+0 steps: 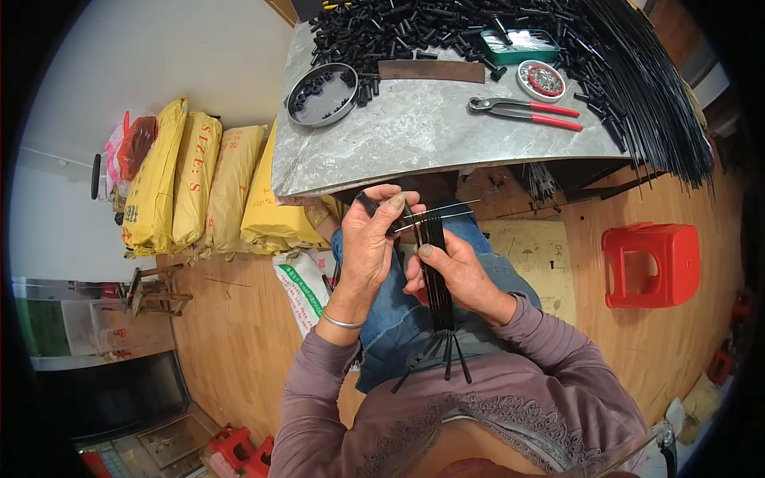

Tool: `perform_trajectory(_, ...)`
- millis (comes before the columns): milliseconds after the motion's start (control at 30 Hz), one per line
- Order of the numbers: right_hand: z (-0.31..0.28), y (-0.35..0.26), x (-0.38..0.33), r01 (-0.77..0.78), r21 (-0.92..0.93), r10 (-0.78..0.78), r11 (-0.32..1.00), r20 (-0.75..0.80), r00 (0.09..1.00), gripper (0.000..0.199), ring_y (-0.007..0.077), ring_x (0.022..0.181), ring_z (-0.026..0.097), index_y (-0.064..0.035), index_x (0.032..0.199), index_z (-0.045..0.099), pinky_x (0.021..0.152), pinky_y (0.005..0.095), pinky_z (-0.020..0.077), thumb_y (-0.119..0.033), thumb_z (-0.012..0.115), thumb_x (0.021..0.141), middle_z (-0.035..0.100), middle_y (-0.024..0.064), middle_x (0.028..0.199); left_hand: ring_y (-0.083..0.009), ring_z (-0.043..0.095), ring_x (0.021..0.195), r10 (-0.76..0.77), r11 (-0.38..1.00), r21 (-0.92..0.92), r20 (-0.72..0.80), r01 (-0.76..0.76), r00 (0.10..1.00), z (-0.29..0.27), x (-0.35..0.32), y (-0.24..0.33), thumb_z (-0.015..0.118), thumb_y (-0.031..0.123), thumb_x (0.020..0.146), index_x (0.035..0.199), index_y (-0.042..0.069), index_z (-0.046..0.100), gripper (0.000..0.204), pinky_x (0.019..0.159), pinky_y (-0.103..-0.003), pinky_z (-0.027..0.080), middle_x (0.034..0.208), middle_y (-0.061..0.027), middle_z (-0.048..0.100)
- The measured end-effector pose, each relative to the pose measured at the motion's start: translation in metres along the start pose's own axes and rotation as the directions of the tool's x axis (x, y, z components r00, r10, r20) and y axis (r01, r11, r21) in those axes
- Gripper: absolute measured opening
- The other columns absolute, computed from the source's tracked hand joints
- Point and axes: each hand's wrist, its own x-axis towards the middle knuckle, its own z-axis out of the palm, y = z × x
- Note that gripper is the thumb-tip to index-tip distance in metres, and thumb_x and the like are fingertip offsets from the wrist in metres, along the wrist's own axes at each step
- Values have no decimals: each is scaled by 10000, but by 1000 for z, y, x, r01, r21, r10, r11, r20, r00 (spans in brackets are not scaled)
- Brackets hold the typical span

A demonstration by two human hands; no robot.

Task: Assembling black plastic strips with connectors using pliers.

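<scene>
My left hand (373, 239) is raised over my lap, pinching a short black tube (367, 201) between thumb and fingers. Thin metal wire tips (446, 211) stick out to the right from between the fingers. My right hand (456, 275) grips a bundle of thin black rods (437, 279) that runs down my lap and fans out at its lower end. Both hands touch at the top of the bundle, just below the edge of the grey worktable (398, 143).
On the table lie a heap of short black tubes (398, 32), a round metal dish (322, 95), red-handled pliers (526, 110), a green tin (518, 46), a small round tin (540, 80) and long black rods (645, 88). Yellow sacks (199, 183) lean at left; a red stool (652, 264) stands at right.
</scene>
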Motion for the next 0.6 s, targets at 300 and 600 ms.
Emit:
perform_trajectory(300, -1, 2, 1, 14, -14, -15, 1000, -5, 1000, 220, 159, 695, 636, -27, 1146, 470, 634, 271, 541, -183, 462, 991, 610, 88, 834, -211, 644, 908, -41, 997, -65, 18, 42, 999, -2, 0, 1, 638, 103, 888, 1029, 70, 571, 160, 765, -350, 531, 1004, -85, 645)
perform_trajectory(600, -1, 4, 2, 23, 7, -23, 1000, -12, 1000, 239, 169, 698, 641, -24, 1157, 469, 634, 275, 544, -193, 476, 988, 612, 90, 835, -199, 635, 871, -49, 997, -67, -30, 47, 998, -3, 3, 1, 652, 96, 878, 992, 75, 575, 139, 735, -354, 534, 960, -69, 638)
